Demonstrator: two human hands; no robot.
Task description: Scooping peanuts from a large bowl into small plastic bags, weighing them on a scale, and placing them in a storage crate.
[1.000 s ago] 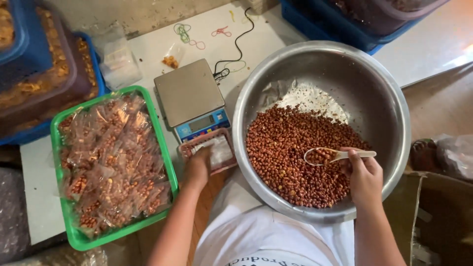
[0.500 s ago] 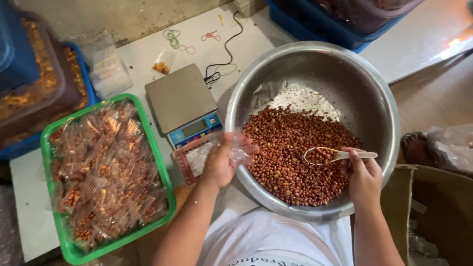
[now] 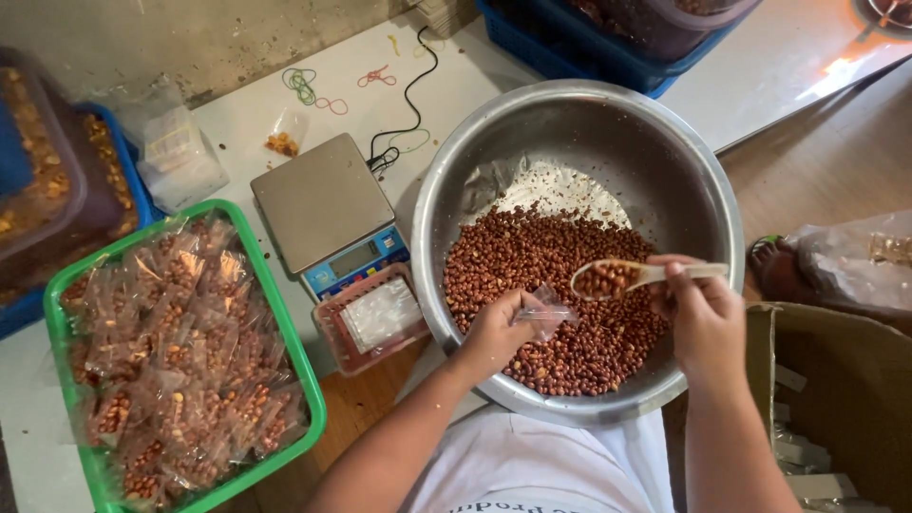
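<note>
Left hand over the near part of the steel bowl, fingers pinched on a small clear plastic bag; bag thin, crinkled, sticking out to the right of the fingertips, just above the peanuts. Right hand beside it, fingers closed round the pale handle of a spoon — handle gripped between thumb and fingertips, spoon held level, heaped with peanuts, tip pointing left toward the bag, close to it but apart. Peanuts small, oval, red-brown, matt skins; piled over the bowl floor, with a pale layer of flakes and crumbs at the far side. Bowl round, wide, brushed metal, dull sheen on the wall.

Left of the bowl, touching its rim or nearly so: shallow reddish tray holding a stack of flat clear bags. Beyond it, digital scale — square grey metal platform, blue front panel, black cable running away. Further left, green plastic basket, rectangular, rounded corners, full of filled glossy packets of peanuts. Far side of the white table: loose rubber bands, green and red.
</note>
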